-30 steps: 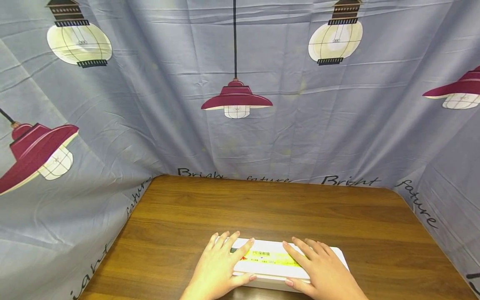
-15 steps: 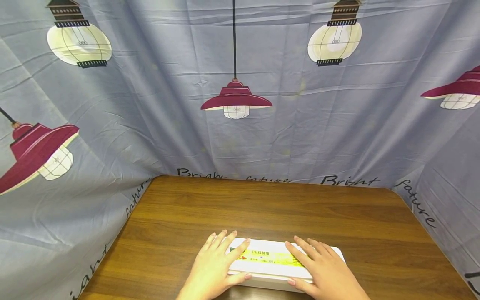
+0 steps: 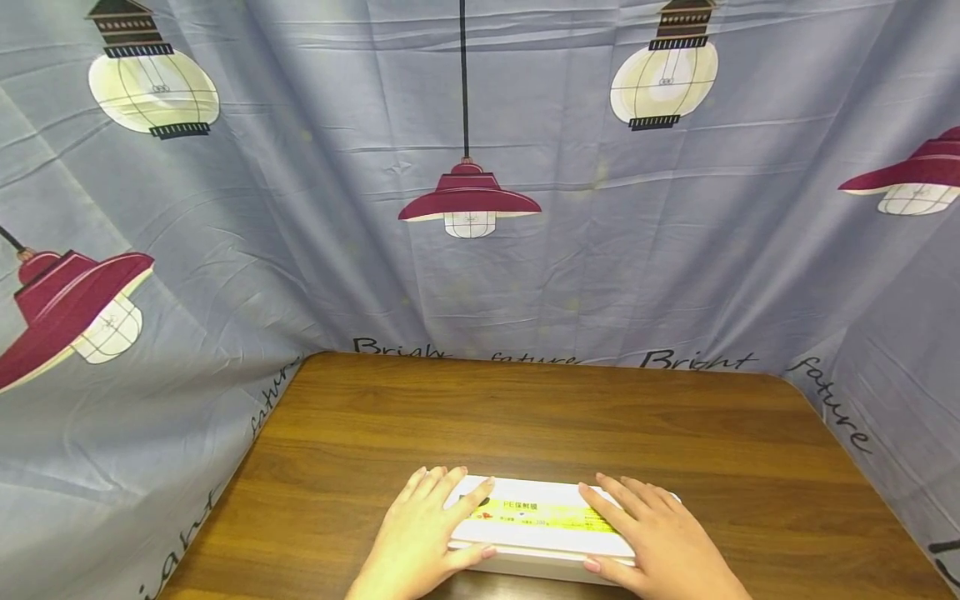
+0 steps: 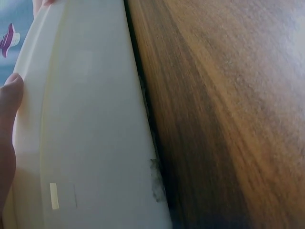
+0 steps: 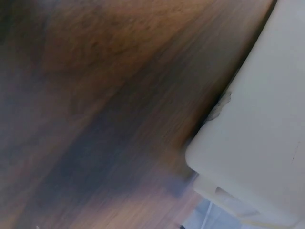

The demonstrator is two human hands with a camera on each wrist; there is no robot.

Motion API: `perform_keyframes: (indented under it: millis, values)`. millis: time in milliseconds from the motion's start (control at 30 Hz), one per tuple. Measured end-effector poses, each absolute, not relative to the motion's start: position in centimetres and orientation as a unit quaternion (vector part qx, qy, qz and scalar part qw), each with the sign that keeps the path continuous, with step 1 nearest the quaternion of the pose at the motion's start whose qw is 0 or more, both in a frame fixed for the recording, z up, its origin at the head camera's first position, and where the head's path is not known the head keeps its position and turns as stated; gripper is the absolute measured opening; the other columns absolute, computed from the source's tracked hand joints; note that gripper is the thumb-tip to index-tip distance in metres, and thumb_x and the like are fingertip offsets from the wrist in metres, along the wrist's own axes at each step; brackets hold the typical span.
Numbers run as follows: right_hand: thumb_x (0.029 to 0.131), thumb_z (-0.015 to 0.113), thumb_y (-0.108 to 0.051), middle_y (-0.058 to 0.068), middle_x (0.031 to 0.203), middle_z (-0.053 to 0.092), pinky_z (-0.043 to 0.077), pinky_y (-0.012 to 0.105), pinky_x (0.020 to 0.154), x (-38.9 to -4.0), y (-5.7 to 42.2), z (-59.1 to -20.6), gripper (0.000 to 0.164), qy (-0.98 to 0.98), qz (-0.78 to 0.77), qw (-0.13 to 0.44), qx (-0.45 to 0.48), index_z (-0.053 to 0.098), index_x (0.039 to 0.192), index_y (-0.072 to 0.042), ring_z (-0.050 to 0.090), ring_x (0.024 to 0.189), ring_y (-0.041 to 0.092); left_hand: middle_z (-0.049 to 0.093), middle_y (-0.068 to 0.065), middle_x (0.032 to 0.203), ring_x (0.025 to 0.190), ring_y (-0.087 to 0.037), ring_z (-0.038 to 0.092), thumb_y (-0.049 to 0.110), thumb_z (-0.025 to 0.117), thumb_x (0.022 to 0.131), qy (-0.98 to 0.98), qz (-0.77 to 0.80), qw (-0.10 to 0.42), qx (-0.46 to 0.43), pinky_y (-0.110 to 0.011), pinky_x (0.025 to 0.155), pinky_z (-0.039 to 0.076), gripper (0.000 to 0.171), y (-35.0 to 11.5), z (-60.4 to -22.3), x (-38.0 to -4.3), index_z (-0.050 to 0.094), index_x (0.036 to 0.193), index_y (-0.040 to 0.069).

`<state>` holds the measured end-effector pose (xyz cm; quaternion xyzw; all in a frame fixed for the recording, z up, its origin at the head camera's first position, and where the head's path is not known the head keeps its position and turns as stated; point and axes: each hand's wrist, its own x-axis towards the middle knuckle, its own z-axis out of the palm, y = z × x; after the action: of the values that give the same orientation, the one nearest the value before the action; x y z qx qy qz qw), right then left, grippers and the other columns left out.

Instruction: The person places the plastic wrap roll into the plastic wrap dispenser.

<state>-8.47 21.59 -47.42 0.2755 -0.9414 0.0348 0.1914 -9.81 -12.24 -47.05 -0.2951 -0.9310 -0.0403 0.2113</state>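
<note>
A long white cling film dispenser box (image 3: 536, 540) with a yellow label lies near the table's front edge in the head view. My left hand (image 3: 420, 533) rests over its left end, fingers fairly straight on the lid and thumb along the front edge. Over the right end lies my right hand (image 3: 660, 542), its fingers spread on top and its thumb at the front edge. The left wrist view shows the box's pale front wall (image 4: 95, 105) with a thumb (image 4: 10, 109) against it. In the right wrist view a rounded corner of the box (image 5: 257, 133) shows; no hand is visible there.
The brown wood-grain table (image 3: 525, 417) stretches beyond the box. A grey-blue curtain (image 3: 480, 283) printed with lamps and lettering stands behind it and along both sides.
The hands have slid slightly apart on the box, the left one leftward and the right one rightward. More of the label shows between them. The head view has shifted a little.
</note>
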Motion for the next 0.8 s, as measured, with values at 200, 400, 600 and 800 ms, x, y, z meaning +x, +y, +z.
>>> perform_keyframes:
  millis: [200,400,600,800]
  values:
    - [0.080,0.059,-0.075,-0.002,0.139,0.060,0.039,0.041,0.099,-8.45,21.88,-47.51,0.079,-0.937,0.026,0.205,0.281,0.049,0.146,-0.033,0.060,0.120,0.021,0.059,-0.001,0.135,0.121,-0.024,0.057,0.078,0.049,0.085,-0.932,-0.044,0.202,-0.297,-0.048,0.110,0.041,0.069,-12.40,-47.00,-9.75,0.050,0.143,0.040]
    - [0.079,0.061,-0.075,-0.003,0.139,0.060,0.033,0.040,0.100,-8.38,21.97,-47.48,0.080,-0.935,0.027,0.214,0.281,0.049,0.146,-0.033,0.061,0.118,0.020,0.058,-0.002,0.138,0.124,-0.026,0.057,0.078,0.048,0.086,-0.933,-0.045,0.199,-0.296,-0.047,0.111,0.039,0.070,-12.65,-47.05,-9.80,0.050,0.144,0.039]
    - [0.079,0.062,-0.075,-0.001,0.138,0.061,0.035,0.042,0.100,-8.41,21.90,-47.46,0.080,-0.936,0.033,0.214,0.279,0.049,0.146,-0.033,0.061,0.119,0.022,0.057,-0.002,0.140,0.128,-0.027,0.055,0.076,0.048,0.087,-0.934,-0.059,0.193,-0.293,-0.049,0.111,0.040,0.068,-12.80,-46.95,-9.81,0.050,0.143,0.039]
    - [0.082,0.063,-0.070,0.000,0.141,0.059,0.045,0.049,0.097,-8.48,21.82,-46.68,0.076,-0.941,0.056,0.190,0.273,0.047,0.147,-0.034,0.060,0.120,0.028,0.054,-0.002,0.145,0.135,-0.028,0.050,0.076,0.043,0.089,-0.945,-0.086,0.154,-0.276,-0.054,0.113,0.036,0.067,-12.56,-46.54,-9.83,0.048,0.145,0.039]
